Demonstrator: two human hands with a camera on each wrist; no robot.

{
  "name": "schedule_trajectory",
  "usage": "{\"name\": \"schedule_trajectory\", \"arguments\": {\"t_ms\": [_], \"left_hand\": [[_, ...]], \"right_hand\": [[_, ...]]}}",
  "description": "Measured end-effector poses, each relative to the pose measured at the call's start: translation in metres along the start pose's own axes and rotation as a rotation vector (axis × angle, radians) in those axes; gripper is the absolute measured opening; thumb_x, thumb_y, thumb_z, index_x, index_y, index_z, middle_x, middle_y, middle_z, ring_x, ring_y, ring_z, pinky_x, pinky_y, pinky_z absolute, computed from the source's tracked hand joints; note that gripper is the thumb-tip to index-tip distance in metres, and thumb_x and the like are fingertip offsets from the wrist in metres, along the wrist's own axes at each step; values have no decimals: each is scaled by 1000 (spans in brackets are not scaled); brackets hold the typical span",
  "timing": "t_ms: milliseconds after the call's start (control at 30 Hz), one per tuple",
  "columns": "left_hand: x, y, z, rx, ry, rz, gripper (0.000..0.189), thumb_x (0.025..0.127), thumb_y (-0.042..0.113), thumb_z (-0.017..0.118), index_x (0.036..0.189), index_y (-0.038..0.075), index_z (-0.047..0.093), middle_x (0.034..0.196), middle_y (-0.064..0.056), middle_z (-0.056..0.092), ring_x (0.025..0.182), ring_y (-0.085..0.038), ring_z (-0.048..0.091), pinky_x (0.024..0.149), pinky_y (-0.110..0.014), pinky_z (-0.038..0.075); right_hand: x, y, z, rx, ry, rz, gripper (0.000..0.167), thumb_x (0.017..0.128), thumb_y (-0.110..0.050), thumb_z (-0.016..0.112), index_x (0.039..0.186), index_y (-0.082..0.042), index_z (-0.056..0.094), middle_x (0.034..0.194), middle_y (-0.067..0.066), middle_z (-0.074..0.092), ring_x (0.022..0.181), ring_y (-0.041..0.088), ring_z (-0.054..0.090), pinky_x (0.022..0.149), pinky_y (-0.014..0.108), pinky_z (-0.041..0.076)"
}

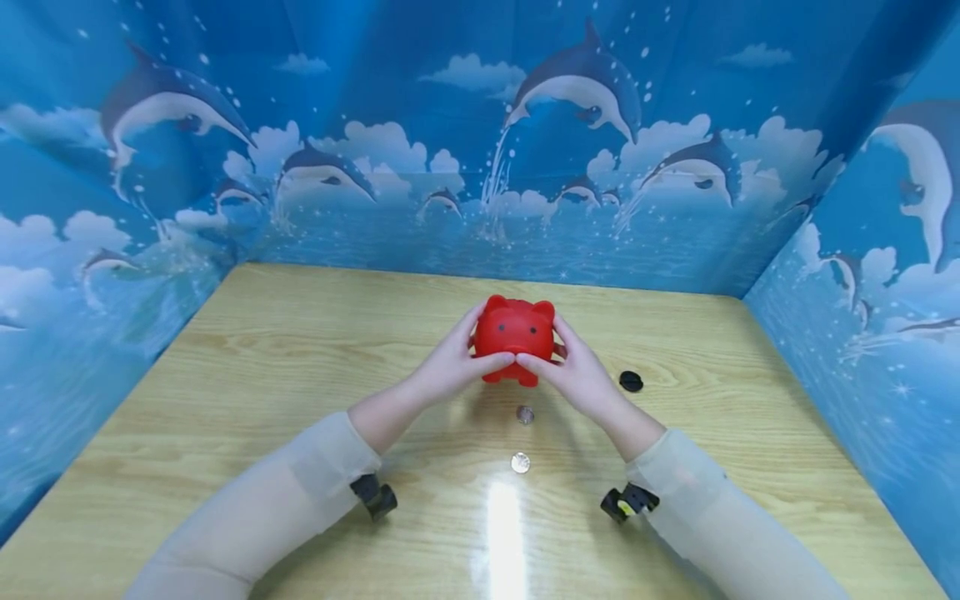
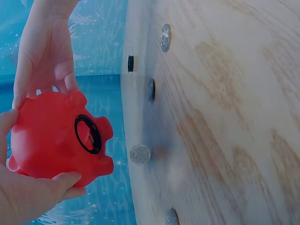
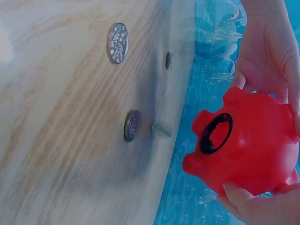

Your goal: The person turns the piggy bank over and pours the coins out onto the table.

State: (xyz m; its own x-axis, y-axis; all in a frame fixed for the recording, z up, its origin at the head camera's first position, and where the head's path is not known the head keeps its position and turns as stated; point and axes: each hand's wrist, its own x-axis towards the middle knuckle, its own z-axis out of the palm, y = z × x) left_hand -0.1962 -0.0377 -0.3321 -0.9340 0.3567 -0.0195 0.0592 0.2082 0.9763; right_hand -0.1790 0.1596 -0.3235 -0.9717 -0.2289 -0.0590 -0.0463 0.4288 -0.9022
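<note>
Both hands hold a red piggy bank (image 1: 514, 333) above the table, its face toward me. My left hand (image 1: 453, 358) grips its left side and my right hand (image 1: 581, 375) its right, thumbs meeting below the snout. From underneath, in the left wrist view, the belly shows a round hole with a black rim (image 2: 88, 134); something small and brownish shows inside. Below the bank lies a silver coin (image 1: 525, 414), with another coin (image 1: 520, 462) nearer me. A blurred coin (image 3: 161, 130) stands tilted near the tabletop in the right wrist view.
A round black plug (image 1: 631, 381) lies on the wooden table (image 1: 300, 350), to the right of the right hand. Wrist views show several coins, including one (image 2: 171, 217) at the lower edge. Blue dolphin-print curtains (image 1: 420, 225) enclose the table's back and sides.
</note>
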Motion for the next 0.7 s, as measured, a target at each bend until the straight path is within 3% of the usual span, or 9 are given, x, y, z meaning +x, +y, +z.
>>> {"name": "schedule_trajectory", "arguments": {"t_ms": [167, 367, 567, 700], "left_hand": [[1, -1, -1, 18, -6, -4, 83, 82, 27, 73, 148, 26, 23, 136, 2, 41, 118, -24, 45, 78, -37, 53], [-3, -2, 0, -25, -3, 70, 80, 81, 23, 73, 147, 25, 27, 137, 3, 40, 118, -22, 45, 80, -35, 53], [-5, -4, -3, -37, 27, 9, 82, 80, 32, 73, 147, 28, 25, 141, 1, 35, 119, -28, 45, 80, -38, 53], [-4, -6, -6, -4, 52, 17, 83, 78, 37, 75, 146, 31, 27, 141, 2, 34, 119, -26, 43, 79, -38, 53]], "right_hand": [[0, 0, 1, -11, -8, -24, 79, 85, -40, 67, 148, -28, 21, 146, 4, 33, 127, 35, 39, 85, 44, 50], [-4, 5, 5, -44, 37, -155, 81, 84, -38, 68, 149, -26, 20, 142, 2, 36, 124, 26, 40, 87, 41, 49], [-4, 1, 9, -90, 74, -165, 83, 84, -46, 66, 149, -26, 19, 141, 3, 37, 119, 27, 45, 81, 38, 53], [-4, 0, 10, -79, 92, -158, 83, 83, -48, 65, 149, -28, 19, 142, 2, 36, 119, 27, 44, 82, 38, 52]]}}
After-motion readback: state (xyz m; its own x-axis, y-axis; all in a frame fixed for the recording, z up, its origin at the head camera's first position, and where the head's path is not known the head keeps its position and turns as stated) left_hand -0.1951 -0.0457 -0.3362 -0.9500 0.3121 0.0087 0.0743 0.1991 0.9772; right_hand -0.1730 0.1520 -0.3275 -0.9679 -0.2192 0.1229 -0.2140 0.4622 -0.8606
